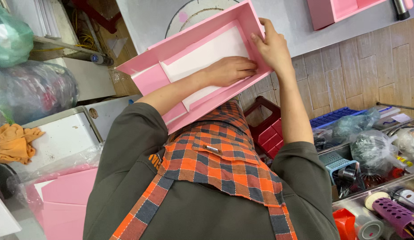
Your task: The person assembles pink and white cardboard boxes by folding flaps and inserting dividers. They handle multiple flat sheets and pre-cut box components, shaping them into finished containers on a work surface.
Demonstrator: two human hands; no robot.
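Nearest the camera is the orange, grey and navy checked fabric apron (pixel 216 164), worn over a dark olive long-sleeved top (pixel 127 169). Above it the shallow pink rectangular cardboard box (pixel 149 80) is held off the grey tabletop (pixel 287 22), tilted, its open side facing the camera and its near edge close to the apron bib. The left hand (pixel 231 70) lies flat inside the box, fingers together, pressing on the white rectangular liner panel (pixel 207 53). The right hand (pixel 274 46) clamps the box's right end wall, thumb over the rim and fingers wrapped behind.

Since the box hangs in the air on one end, a hard push from the flat palm could likely twist it or buckle the thin wall, and the liner might seat crooked. A loose clamp could let the box drop toward the dark red plastic stool (pixel 267 129) below.
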